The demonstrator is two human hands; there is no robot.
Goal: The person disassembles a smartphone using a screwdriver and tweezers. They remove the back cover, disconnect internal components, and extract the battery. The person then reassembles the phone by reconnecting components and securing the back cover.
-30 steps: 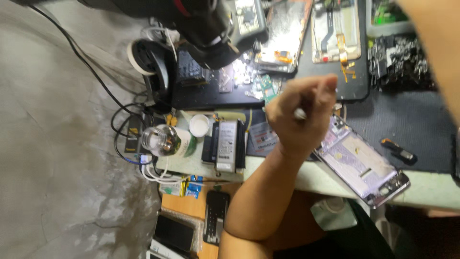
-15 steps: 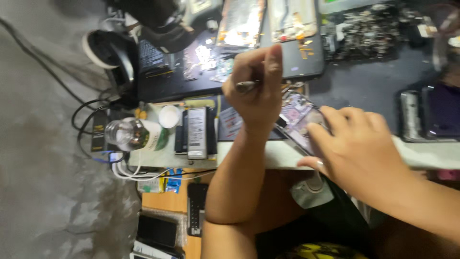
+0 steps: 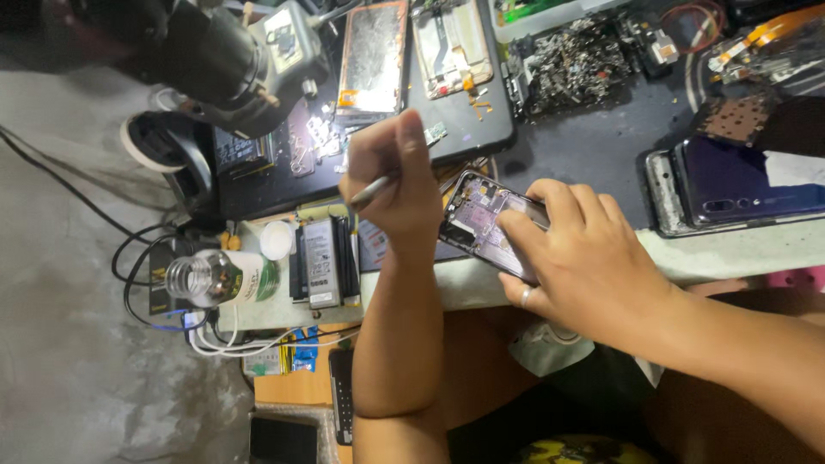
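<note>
At the desk's near edge our right hand pins the opened phone by its sides; thin, stiff, fragile inside. Our left hand is fisted round tweezers.

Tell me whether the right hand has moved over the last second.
Yes. A second ago the opened phone at the table edge lay uncovered; the right hand has since come in from the right and rests on it.

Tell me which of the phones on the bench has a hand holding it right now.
The opened phone at the bench's front edge, internals exposed, gripped by the right hand. The purple phone lies untouched.
</note>
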